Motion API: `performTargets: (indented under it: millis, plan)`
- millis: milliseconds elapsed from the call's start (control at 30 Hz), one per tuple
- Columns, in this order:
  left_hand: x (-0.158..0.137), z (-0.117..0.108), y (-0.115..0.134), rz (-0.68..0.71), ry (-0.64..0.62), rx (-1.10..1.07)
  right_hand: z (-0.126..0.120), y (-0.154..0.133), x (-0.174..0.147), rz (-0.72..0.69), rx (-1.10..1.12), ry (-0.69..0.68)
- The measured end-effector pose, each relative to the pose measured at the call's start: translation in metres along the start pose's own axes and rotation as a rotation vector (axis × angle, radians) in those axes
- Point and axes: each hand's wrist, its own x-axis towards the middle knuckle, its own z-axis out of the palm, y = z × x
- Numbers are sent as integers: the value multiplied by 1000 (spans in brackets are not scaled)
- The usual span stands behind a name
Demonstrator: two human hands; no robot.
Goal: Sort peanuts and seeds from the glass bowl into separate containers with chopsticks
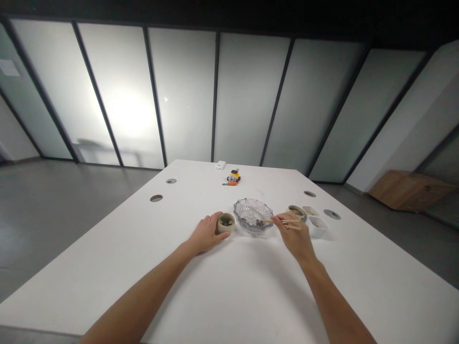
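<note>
My left hand (209, 233) is wrapped round a small pale-green cup (225, 229) standing on the table, with dark bits inside it. A pair of wooden chopsticks (267, 220) is pinched in my right hand (294, 234). Their tips reach into a clear cut-glass bowl (253, 208) with a scalloped rim, close to some small dark pieces (259, 222) lying in it. Whether the tips grip a piece is too small to tell. The glass bowl sits between my two hands, just right of the cup.
Beyond my right hand stand a second pale cup (301, 210) and two white dishes (317, 227) with small contents. Farther back on the white table (143, 248) are a yellow toy car (234, 175), a toy carrot (232, 183) and a white case (221, 165). Round holes (156, 198) pierce the tabletop.
</note>
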Motion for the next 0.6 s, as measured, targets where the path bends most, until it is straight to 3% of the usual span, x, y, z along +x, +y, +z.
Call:
performTargets:
  millis: [600]
  plan:
    - [-3,-7,9,-19,-16,-12,-2,0,4,-29,-32,-13]
